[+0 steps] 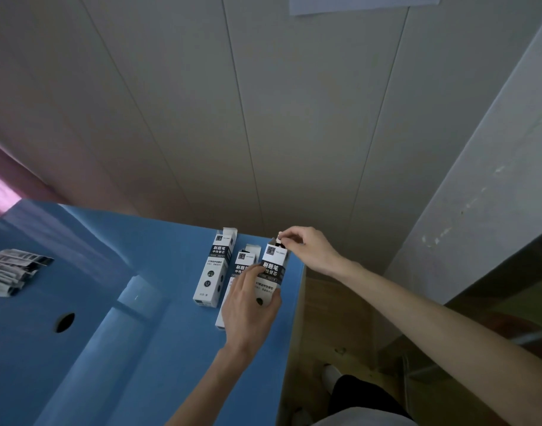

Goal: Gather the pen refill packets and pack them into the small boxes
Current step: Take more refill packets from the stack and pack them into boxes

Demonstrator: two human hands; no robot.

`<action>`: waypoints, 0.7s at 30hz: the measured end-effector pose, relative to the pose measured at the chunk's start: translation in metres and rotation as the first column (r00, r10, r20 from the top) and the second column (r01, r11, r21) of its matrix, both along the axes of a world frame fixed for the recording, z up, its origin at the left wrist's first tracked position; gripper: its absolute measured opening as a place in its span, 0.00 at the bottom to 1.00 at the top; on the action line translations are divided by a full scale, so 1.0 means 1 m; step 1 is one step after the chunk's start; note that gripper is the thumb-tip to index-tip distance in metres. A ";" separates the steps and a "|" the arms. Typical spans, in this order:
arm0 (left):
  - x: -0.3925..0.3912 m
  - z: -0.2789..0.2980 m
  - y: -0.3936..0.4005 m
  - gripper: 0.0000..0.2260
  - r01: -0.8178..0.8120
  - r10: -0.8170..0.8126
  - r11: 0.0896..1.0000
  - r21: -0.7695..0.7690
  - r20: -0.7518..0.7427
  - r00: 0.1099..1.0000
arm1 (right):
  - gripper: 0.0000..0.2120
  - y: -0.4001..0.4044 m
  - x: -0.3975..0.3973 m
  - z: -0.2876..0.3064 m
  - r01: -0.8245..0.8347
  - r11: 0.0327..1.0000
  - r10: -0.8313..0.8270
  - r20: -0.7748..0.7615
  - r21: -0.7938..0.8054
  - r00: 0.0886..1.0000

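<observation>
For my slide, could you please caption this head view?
Left hand steadies a refill box on the blue table; right hand works its open top.

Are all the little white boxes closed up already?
No, the far box and the middle box show open top flaps, and the right hand works at the held box's open top.

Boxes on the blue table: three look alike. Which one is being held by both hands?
The rightmost box, at the table's right edge. The left hand grips its lower body and the right hand pinches its top flap; the other two lie untouched.
</observation>
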State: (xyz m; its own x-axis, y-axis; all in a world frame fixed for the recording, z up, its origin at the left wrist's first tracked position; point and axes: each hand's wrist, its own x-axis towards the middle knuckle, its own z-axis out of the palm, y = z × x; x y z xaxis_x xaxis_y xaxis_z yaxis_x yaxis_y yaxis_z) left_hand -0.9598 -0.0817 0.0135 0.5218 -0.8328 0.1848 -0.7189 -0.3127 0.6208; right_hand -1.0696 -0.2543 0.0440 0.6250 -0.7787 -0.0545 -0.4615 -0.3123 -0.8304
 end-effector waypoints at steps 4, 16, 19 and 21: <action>0.002 -0.008 -0.008 0.22 -0.015 0.015 1.000 0.027 -0.010 1.000 | 0.10 -0.001 -0.001 -0.015 0.066 0.998 -0.067 0.045 0.012 0.997; 0.027 -0.040 -0.014 0.18 0.080 -0.113 0.985 0.153 0.219 0.969 | 0.18 0.029 -0.014 -0.051 0.076 0.995 -0.070 -0.092 0.065 0.993; 0.046 -0.047 0.013 0.20 0.060 -0.085 0.994 0.088 0.319 0.944 | 0.23 0.051 -0.021 -0.055 0.036 0.999 -0.033 -0.122 0.017 0.992; 0.062 -0.052 0.031 0.26 0.007 -0.044 0.993 0.115 0.326 0.944 | 0.26 0.067 -0.024 -0.060 0.009 1.000 -0.011 -0.141 -0.016 0.990</action>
